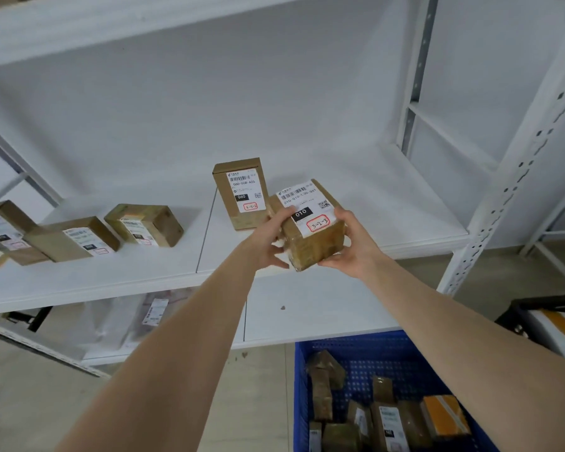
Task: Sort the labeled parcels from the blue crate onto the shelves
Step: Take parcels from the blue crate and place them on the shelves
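Both arms extended toward the white shelf (340, 177). Left hand (268, 241) and right hand (351, 243) hold one brown parcel (313, 236) between them, left fingers on its left side, right fingers wrapped under and around its right side. Grip closed on the parcel from both sides. Parcel is tilted, label facing the camera: black tag reads "010", handwritten red-boxed mark reads "3-2-3". It sits at the front edge of the shelf; cannot tell whether its base touches the board.

Just behind and to the left, an upright parcel (240, 194) stands on the same shelf, tag "060", touching or nearly touching the held one.

Further left on the shelf: three more parcels lying flat (144, 225), (72, 239), (4, 230), labels too blurred to read.

Blue crate (388, 357) on the floor at lower right, below the right forearm, with several parcels inside, one of them orange (444, 415).
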Tool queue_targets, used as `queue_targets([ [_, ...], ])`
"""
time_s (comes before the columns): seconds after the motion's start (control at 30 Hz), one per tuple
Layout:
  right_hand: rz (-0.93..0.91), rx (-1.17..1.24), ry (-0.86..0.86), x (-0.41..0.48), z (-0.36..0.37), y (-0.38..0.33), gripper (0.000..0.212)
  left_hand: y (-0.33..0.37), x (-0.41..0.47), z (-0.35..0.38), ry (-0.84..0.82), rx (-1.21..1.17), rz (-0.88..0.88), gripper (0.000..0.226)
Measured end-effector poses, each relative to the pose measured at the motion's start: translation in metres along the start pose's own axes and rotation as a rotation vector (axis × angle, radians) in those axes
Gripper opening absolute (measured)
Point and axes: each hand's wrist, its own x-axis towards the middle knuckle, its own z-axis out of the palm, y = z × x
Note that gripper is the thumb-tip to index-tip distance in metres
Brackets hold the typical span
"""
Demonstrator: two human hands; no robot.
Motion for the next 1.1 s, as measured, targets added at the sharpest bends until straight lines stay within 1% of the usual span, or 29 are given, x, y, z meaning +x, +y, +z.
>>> queue_targets([
  [0.03,-0.007,0.013,-0.009,-0.001,0.001,-0.001,0.048,0.003,-0.004,0.002,-0.017,-0.008,0.012,0.071],
  [0.1,0.004,0.025,-0.01,-0.005,0.0,-0.006,0.051,0.009,-0.011,0.004,0.001,-0.007,0.034,0.065],
  [0.17,0.017,0.019,-0.014,-0.01,-0.004,-0.012,0.05,0.012,-0.017,0.007,0.016,0.005,0.049,0.06],
  [0.3,0.002,-0.033,0.012,-0.02,-0.009,-0.021,0.039,0.017,-0.027,0.016,0.025,0.027,0.081,0.053],
  [0.43,-0.024,-0.075,0.031,-0.026,-0.011,-0.025,0.027,0.024,-0.033,0.025,0.063,0.05,0.116,0.06],
  [0.5,-0.035,-0.08,0.029,-0.028,-0.013,-0.026,0.023,0.028,-0.037,0.028,0.074,0.066,0.134,0.053],
  [0.6,-0.046,-0.084,0.015,-0.032,-0.012,-0.028,0.031,0.032,-0.042,0.031,0.074,0.096,0.158,0.038],
  [0.7,-0.058,-0.087,0.001,-0.037,-0.012,-0.033,0.041,0.037,-0.046,0.033,0.07,0.107,0.191,0.031],
  [0.77,-0.066,-0.095,-0.01,-0.042,-0.011,-0.039,0.042,0.041,-0.049,0.035,0.063,0.109,0.211,0.029],
  [0.9,-0.09,-0.172,-0.037,-0.052,-0.001,-0.052,0.033,0.053,-0.062,0.038,0.065,0.094,0.249,0.027],
  [0.93,-0.101,-0.208,-0.038,-0.055,0.002,-0.056,0.034,0.058,-0.065,0.038,0.068,0.089,0.258,0.03],
  [1.0,-0.124,-0.286,-0.044,-0.061,0.01,-0.065,0.046,0.068,-0.074,0.038,0.089,0.105,0.284,0.033],
  [1.1,-0.169,-0.395,-0.05,-0.072,0.027,-0.079,0.057,0.085,-0.091,0.036,0.117,0.147,0.327,0.031],
])
